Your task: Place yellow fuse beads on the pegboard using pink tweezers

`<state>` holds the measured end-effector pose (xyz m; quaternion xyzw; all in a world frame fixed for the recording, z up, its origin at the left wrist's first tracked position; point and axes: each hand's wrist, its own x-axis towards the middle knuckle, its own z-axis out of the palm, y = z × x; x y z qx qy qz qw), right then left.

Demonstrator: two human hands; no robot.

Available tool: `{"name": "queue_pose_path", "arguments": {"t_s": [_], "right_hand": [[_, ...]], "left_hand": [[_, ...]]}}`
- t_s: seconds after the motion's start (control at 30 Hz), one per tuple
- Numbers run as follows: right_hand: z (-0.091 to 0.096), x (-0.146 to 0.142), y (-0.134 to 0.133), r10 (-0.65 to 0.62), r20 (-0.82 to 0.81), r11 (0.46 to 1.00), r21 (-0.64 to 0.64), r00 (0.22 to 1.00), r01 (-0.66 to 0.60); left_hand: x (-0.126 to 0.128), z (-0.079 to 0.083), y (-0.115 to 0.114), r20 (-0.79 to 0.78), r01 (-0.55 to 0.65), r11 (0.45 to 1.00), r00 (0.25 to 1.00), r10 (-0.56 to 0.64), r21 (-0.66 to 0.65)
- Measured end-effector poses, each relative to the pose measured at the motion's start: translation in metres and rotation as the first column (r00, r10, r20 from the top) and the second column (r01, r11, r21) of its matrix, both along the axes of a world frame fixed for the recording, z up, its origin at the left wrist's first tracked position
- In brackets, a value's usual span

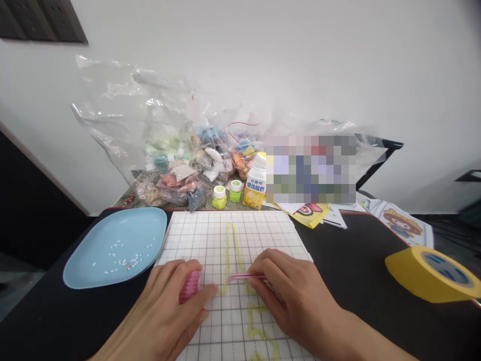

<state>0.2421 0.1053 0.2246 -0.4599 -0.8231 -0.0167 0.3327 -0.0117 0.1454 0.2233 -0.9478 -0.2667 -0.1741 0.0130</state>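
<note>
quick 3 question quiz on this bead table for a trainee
1. True or false: the blue tray lies right of the grid board.
2. The right hand holds: A pink tweezers, B scissors, C a pen.
3. Fill in: the ridged item in the left hand is ____ in colour.
Key: 1 false; 2 A; 3 pink.

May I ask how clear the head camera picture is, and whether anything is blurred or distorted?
In the head view the light is soft and even, shadows faint under the left hand gripping a pink ridged object and the right hand pinching pink tweezers; a pixelated block masks things behind the pegboard; the head view's edges stretch the yellow tape roll.
</note>
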Motion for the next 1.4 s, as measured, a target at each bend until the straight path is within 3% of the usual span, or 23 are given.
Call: {"name": "queue_pose_path", "arguments": {"t_s": [1.0, 1.4], "right_hand": [[-0.0046, -0.0037, 0.0014, -0.01, 0.068, 0.999, 0.034, 0.998, 0.008], [-0.006, -0.0031, 0.002, -0.013, 0.065, 0.999, 0.046, 0.998, 0.01]], "left_hand": [[0.0004, 0.0008, 0.0, -0.052, -0.006, 1.0, 0.999, 0.005, -0.012], [-0.0001, -0.0023, 0.0, -0.002, -0.011, 1.0, 1.0, 0.011, -0.025]]}}
